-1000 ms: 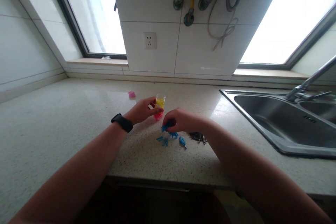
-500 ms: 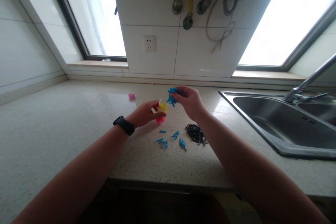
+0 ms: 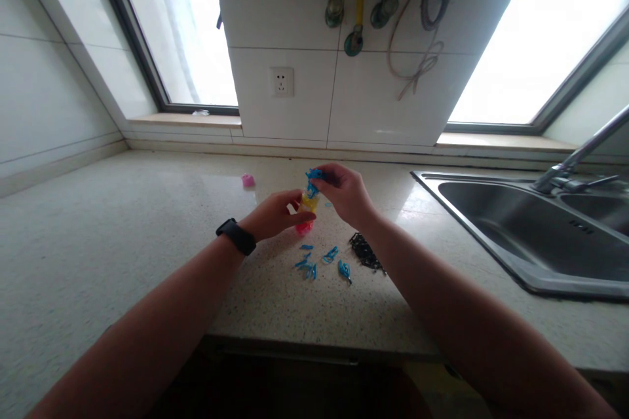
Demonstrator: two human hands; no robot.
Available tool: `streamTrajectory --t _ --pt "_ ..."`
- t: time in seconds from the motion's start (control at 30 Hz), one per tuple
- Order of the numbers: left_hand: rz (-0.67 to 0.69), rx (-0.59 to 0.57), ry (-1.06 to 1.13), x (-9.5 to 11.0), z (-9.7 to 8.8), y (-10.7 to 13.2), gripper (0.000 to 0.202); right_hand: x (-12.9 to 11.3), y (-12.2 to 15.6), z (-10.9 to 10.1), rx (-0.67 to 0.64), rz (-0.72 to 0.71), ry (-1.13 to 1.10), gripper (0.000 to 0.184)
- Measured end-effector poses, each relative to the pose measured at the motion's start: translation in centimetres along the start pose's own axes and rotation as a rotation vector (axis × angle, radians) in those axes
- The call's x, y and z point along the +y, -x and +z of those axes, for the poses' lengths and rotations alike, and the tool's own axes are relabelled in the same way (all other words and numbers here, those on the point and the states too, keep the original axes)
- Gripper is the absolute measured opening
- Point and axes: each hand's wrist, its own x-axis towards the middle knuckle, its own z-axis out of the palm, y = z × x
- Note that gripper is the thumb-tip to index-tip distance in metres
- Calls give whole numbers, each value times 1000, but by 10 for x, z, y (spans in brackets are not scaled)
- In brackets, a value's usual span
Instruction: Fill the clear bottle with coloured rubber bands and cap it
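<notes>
My left hand (image 3: pixel 272 215) is closed round a small clear container (image 3: pixel 307 209) that stands on the speckled counter (image 3: pixel 122 242), with yellow pieces in its upper part and pink ones at the bottom. My right hand (image 3: pixel 344 193) pinches a bunch of small blue clips (image 3: pixel 313 178) right over the container's mouth. Several more loose blue clips (image 3: pixel 322 260) lie on the counter just in front of the container. A pile of small black clips (image 3: pixel 364 251) lies beside them to the right. I wear a black band on my left wrist.
A small pink lid (image 3: pixel 247 180) lies farther back on the left. A steel sink (image 3: pixel 531 229) with a tap (image 3: pixel 574 160) is set into the counter at the right. A tiled wall with a socket (image 3: pixel 282 81) and hoses stands behind.
My right hand rose from the loose blue clips on the counter with a bunch of them, then came down and left onto the container's mouth. My left hand stayed on the container.
</notes>
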Motion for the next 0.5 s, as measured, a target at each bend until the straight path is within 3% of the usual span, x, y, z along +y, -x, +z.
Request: streamTrajectory --t 0.5 --pt "-18 22 29 -5 -1 -1 30 4 1 5 -49 -2 60 24"
